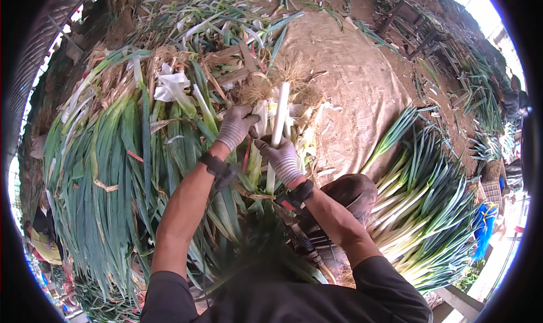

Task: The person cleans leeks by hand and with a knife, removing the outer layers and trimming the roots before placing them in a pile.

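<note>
My right hand (282, 160), in a striped knit glove, is closed around a long green onion (280, 117) with a bare white shaft. The shaft stands up past my fingers, its cut end pointing away from me. Close to the left is my left hand (236, 126), gloved too, with thumb and fingers bent near the pale stalks. Whether it pinches anything is unclear. Beyond both hands are stringy brown roots (254, 90) of other onions. Long unpeeled green onions (106, 153) lie heaped to the left, leaves towards me.
A tan woven sheet (339, 64) covers the ground ahead and right. Peeled green onions (415, 213) are piled beside my right knee (352, 191). A hose with a metal fitting (314, 255) runs near my leg. Leaf scraps (203, 22) litter the far ground; another person (44, 246) is at far left.
</note>
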